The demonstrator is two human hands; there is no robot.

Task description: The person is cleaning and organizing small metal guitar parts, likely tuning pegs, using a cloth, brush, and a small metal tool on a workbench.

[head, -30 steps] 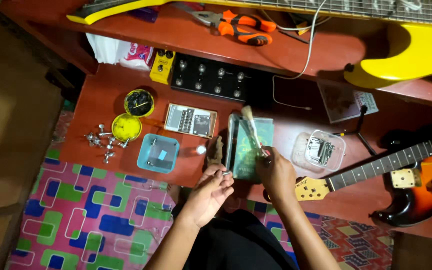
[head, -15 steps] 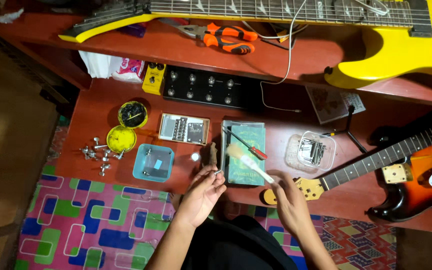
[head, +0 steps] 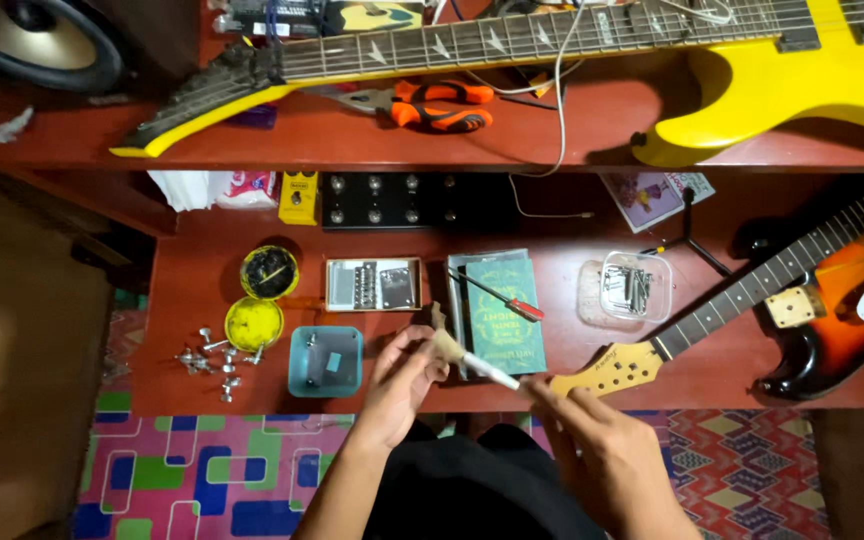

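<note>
Small brush (head: 464, 357) swung down from the green booklet (head: 505, 313) to lower centre, right hand (head: 607, 450) pinching its handle, left hand (head: 399, 383) fingers curled at the bristles

A small white-handled brush (head: 467, 360) lies tilted, bristles at the left fingertips.

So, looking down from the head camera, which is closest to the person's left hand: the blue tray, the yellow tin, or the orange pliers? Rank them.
From the left hand:
1. Blue tray, just to its left on the lower shelf.
2. Yellow tin, further left, beyond the tray.
3. Orange pliers, far up on the top shelf, beside the yellow guitar.
</note>
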